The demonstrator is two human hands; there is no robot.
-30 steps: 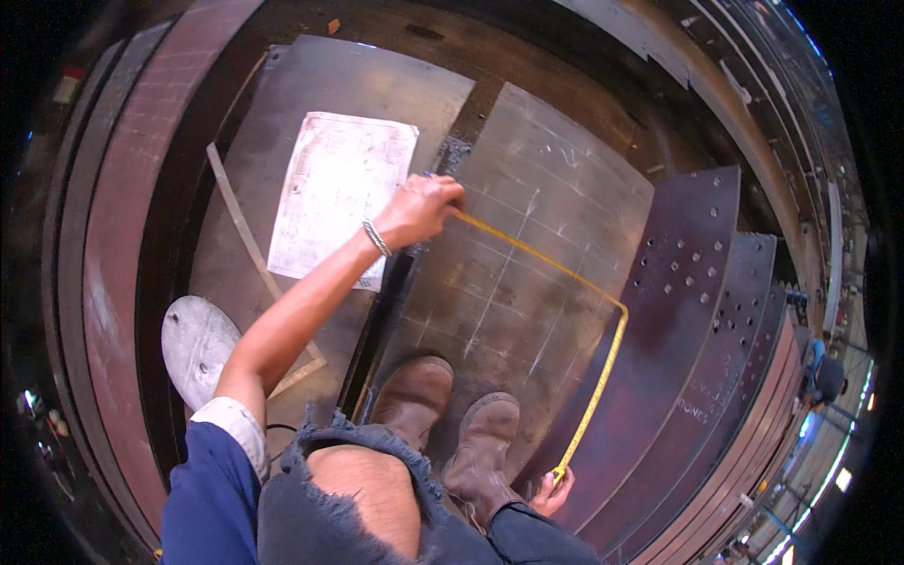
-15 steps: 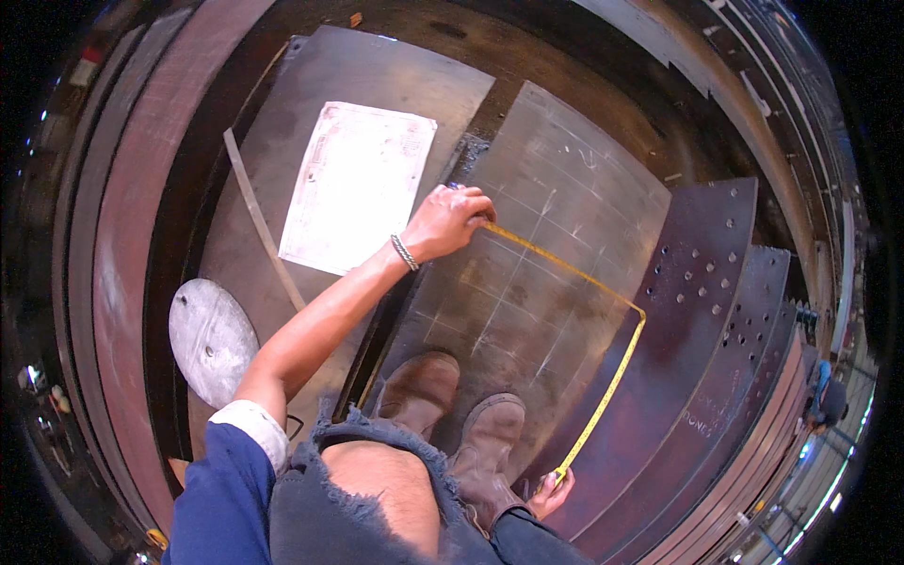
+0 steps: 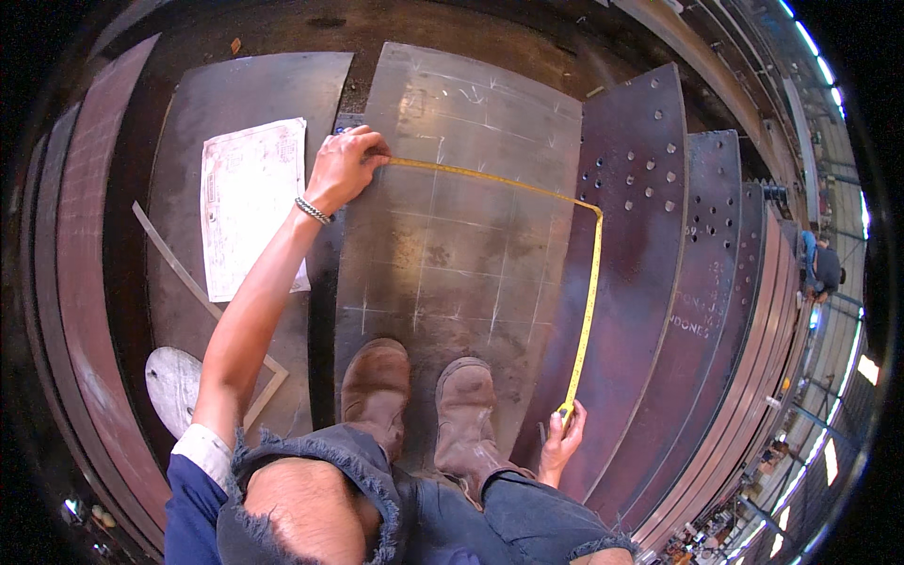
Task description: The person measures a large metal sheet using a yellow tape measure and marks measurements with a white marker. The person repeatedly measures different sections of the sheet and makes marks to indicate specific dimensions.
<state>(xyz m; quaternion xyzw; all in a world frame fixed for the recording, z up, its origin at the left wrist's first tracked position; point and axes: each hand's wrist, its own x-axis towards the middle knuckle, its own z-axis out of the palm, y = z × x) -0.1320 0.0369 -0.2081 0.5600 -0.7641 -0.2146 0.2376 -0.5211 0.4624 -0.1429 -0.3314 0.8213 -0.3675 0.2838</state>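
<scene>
A yellow tape measure runs across the grey steel plate between my two hands. My left hand is closed on the tape's free end at the plate's left edge. From there the blade stretches right, bends sharply near the plate's right edge, then comes back toward me. My right hand, lower right, is closed around the tape's near end; the case is mostly hidden by the fingers. White chalk lines cross the plate in a grid. Both my boots stand on its near part.
Left of the plate, another steel plate bears a paper drawing, a carpenter's square and a round metal disc. Drilled dark plates stand in layers at right. Far right, another person bends over.
My view has swung to the right, so the plates and drawing sit further left in it. Both hands keep hold of the tape, which keeps its bent shape.
</scene>
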